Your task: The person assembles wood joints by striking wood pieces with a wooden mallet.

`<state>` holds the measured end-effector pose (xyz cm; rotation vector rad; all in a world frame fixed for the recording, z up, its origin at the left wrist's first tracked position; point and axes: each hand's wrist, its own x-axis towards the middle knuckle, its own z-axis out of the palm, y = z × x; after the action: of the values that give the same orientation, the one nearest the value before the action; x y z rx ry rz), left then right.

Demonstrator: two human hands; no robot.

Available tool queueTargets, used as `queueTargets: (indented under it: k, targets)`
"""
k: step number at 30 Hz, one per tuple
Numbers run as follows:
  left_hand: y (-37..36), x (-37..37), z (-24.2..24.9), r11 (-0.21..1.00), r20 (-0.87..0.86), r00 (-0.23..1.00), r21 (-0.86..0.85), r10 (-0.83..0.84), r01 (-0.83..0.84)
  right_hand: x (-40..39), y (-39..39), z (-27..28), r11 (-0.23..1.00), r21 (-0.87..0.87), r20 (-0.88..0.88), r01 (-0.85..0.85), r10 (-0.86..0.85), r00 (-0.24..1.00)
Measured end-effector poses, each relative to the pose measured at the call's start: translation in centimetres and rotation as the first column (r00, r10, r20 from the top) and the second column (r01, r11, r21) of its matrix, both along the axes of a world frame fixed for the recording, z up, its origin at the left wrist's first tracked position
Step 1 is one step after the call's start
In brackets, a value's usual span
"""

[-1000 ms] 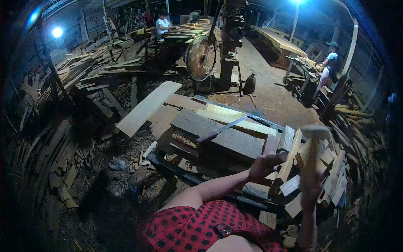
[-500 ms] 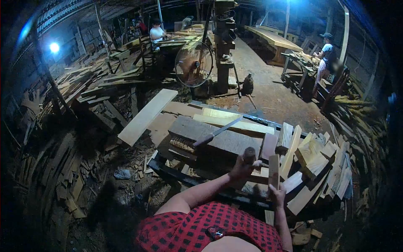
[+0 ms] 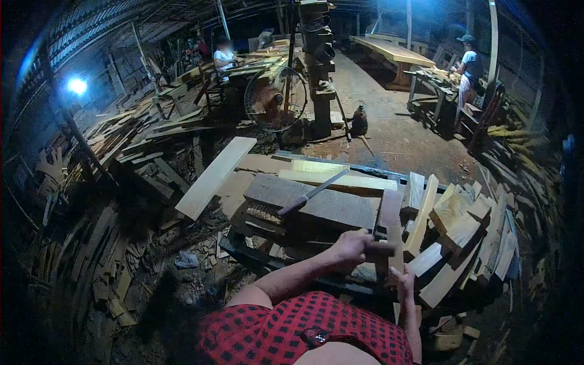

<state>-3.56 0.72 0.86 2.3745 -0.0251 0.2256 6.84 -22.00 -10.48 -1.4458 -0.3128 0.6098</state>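
My left hand [image 3: 351,248] is closed round a short tool [image 3: 382,248] with a dark, cylindrical wooden end, which overlaps a narrow wooden strip [image 3: 395,243]; its exact kind I cannot tell. The strip stands lengthwise away from me, its lower part gripped by my right hand [image 3: 403,281]. Just beyond the strip's far end is a pinkish wood block [image 3: 390,204]. To the left, a thick dark beam [image 3: 340,208] lies across the bench. A long-bladed tool with a brown handle [image 3: 293,207] rests diagonally on top of that beam.
Several wood offcuts [image 3: 459,219] are piled at the bench's right. A pale plank [image 3: 216,178] juts out at the left, and a fan [image 3: 275,100] stands beyond. Scrap wood litters the floor. Two people [image 3: 224,58] work farther back, one at a right-hand bench [image 3: 429,91].
My left hand has tipped the tool's wooden end from upright to sideways, down over the strip. My right hand keeps hold of the strip. The view has shifted slightly.
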Motion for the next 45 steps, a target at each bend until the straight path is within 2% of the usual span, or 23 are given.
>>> queueTargets:
  k: [1,7,8,10,11,12,13,14,15,16,18,20,23,29,31,35,37,40,41,42,43,44,45]
  targets:
    - [0.2,0.2,-1.6,0.959,-0.097,0.993,0.281,0.061,-0.031,0.1,-0.1,-0.2,0.999,0.039,0.007,0.002,-0.002,1.0]
    - [0.8,-0.1,-4.6,0.901,-0.235,0.956,0.43,0.177,-0.061,-0.1,-0.3,1.6,0.998,-0.019,-0.053,-0.064,0.063,0.997]
    - [1.1,0.2,-5.6,0.898,-0.245,0.953,0.435,0.18,-0.058,0.6,-0.2,0.4,0.998,-0.024,-0.061,-0.052,0.051,0.997]
    - [1.7,0.6,-7.6,0.896,-0.26,0.952,0.442,0.161,-0.03,1.9,-0.6,-3.3,0.997,-0.074,0.166,-0.025,0.037,0.985]
    - [1.5,0.7,-8.2,0.892,-0.268,0.951,0.453,0.152,-0.015,1.1,-0.5,-1.4,0.997,-0.066,0.089,-0.035,0.041,0.995]
    - [1.0,0.5,-7.3,0.901,-0.306,0.937,0.433,0.168,-0.02,1.3,-0.7,-1.8,0.988,-0.153,0.259,-0.002,0.042,0.965]
    - [0.7,0.5,-6.1,0.908,-0.343,0.922,0.418,0.179,-0.021,0.3,-0.4,0.6,0.996,-0.091,0.189,-0.026,0.043,0.981]
    - [0.6,0.5,-5.9,0.899,-0.333,0.924,0.437,0.189,-0.026,0.2,-0.3,0.5,0.999,-0.027,0.214,-0.018,0.023,0.977]
    - [0.4,0.5,-5.8,0.889,-0.324,0.925,0.456,0.199,-0.031,0.5,-0.7,0.5,0.984,-0.177,0.217,0.0,0.039,0.975]
    - [0.3,0.5,-5.7,0.888,-0.312,0.93,0.458,0.195,-0.033,1.0,-0.8,-1.0,0.984,-0.177,0.248,0.006,0.039,0.968]
    - [0.3,0.8,-5.4,0.883,-0.317,0.931,0.469,0.182,-0.013,0.3,-0.8,0.6,0.99,-0.135,0.055,-0.031,0.039,0.998]
    - [0.3,0.9,-5.2,0.871,-0.306,0.939,0.492,0.159,0.013,0.7,-0.9,0.5,0.98,-0.2,0.214,-0.013,0.057,0.975]
    - [0.3,1.1,-5.1,0.872,-0.371,0.916,0.487,0.154,0.051,0.6,-0.7,0.0,0.994,-0.102,0.061,-0.04,0.047,0.997]
    - [-1.1,-0.9,-3.3,0.841,-0.311,0.943,0.536,0.117,0.072,0.4,-0.9,0.8,0.992,-0.111,0.003,-0.061,0.062,0.998]
    - [-0.8,-0.9,-4.2,0.838,-0.322,0.938,0.541,0.125,0.074,0.0,-0.7,1.8,0.999,-0.035,0.022,-0.037,0.038,0.999]
    - [-0.5,-0.8,-4.3,0.85,-0.328,0.935,0.523,0.132,0.064,0.1,-0.9,1.7,0.994,-0.078,-0.019,-0.074,0.072,0.997]
    - [0.0,-0.3,-5.1,0.86,-0.33,0.934,0.508,0.141,0.05,0.0,-0.7,1.5,0.993,-0.114,0.1,-0.006,0.018,0.995]
    - [0.5,0.4,-6.0,0.869,-0.297,0.944,0.495,0.141,0.025,0.2,-0.6,0.6,0.998,-0.043,-0.014,-0.04,0.039,0.999]
    - [1.4,1.0,-8.0,0.893,-0.237,0.961,0.45,0.142,-0.021,0.7,-0.6,-0.1,0.997,-0.069,0.141,-0.045,0.054,0.988]
    - [1.1,0.8,-6.9,0.868,-0.178,0.979,0.496,0.101,0.001,0.3,-0.6,0.9,0.996,-0.043,0.022,-0.072,0.073,0.997]
    - [1.3,1.2,-7.1,0.878,-0.204,0.974,0.479,0.101,0.009,1.0,-0.7,-0.6,0.991,-0.126,0.137,-0.034,0.051,0.989]
    - [1.6,1.9,-7.5,0.87,-0.252,0.963,0.491,0.091,0.046,0.1,-0.5,1.0,0.998,-0.068,0.032,-0.016,0.018,0.999]
    - [1.5,2.4,-7.3,0.879,-0.294,0.952,0.472,0.086,0.066,-0.2,-0.1,1.5,0.997,-0.057,0.042,-0.043,0.045,0.998]
